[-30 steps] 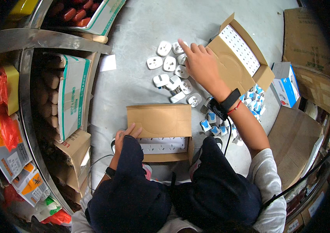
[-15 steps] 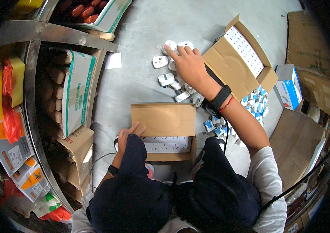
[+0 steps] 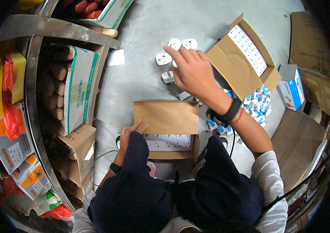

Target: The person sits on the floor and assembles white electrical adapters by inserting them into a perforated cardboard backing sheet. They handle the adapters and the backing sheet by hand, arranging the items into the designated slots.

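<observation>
An open cardboard box [image 3: 166, 116] with a slotted white insert [image 3: 171, 142] lies between my feet. My left hand [image 3: 128, 134] rests with its fingers laid on the left end of the box's raised flap. Farther out, my right hand [image 3: 194, 72] hovers over a group of white plug adapters, its index finger stretched forward and the others loosely bent. Just beneath that fingertip lies one adapter [image 3: 163, 59]; two more, an adapter [image 3: 174, 44] and an adapter [image 3: 189, 44], sit beyond. Another adapter [image 3: 168, 77] lies nearer on its side. The hand and forearm cover part of the group.
To the right stands a second open cardboard box [image 3: 237, 58] with a slotted white insert. A pile of blue-and-white pieces [image 3: 257, 105] lies beside it. A blue-and-white carton [image 3: 291, 87] and brown cartons line the right. Metal shelving [image 3: 33, 77] with boxes runs along the left.
My right hand has moved slightly to the right and toward me over the adapters. The whole view has shifted a little. My left hand stays on the flap.
</observation>
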Demonstrator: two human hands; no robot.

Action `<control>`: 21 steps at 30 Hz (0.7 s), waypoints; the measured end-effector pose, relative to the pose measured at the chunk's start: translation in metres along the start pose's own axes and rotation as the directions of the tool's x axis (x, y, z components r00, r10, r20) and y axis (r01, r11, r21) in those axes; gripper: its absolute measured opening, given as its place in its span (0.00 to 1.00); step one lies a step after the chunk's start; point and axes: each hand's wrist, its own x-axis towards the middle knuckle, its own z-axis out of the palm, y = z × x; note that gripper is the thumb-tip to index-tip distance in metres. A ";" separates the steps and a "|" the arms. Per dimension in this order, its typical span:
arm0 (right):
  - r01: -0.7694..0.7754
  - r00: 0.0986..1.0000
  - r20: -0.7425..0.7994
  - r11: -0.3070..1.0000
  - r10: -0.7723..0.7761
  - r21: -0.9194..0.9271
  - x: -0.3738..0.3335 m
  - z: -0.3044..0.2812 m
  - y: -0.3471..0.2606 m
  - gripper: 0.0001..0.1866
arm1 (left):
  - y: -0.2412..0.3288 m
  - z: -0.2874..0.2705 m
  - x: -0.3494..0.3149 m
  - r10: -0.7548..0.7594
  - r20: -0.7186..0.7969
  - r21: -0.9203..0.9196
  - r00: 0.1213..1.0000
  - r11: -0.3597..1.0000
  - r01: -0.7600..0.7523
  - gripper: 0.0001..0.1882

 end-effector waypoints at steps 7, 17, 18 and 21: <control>0.228 0.910 -0.409 0.903 -0.065 0.365 -0.009 -0.123 -0.080 0.13 | -0.011 0.017 -0.012 -0.270 0.116 -0.340 0.956 0.893 0.294 0.25; 0.333 0.828 -0.514 0.934 -0.224 0.130 -0.040 -0.138 -0.077 0.24 | -0.001 0.005 -0.002 -0.126 0.063 -0.182 0.990 0.974 0.136 0.25; 0.322 0.843 -0.487 0.940 -0.229 0.115 -0.043 -0.141 -0.078 0.23 | 0.000 0.005 -0.002 -0.133 0.069 -0.182 0.989 0.973 0.144 0.25; 0.333 0.847 -0.471 0.937 -0.247 0.108 -0.041 -0.142 -0.079 0.23 | 0.000 0.004 -0.002 -0.062 0.062 -0.058 0.996 0.996 0.066 0.25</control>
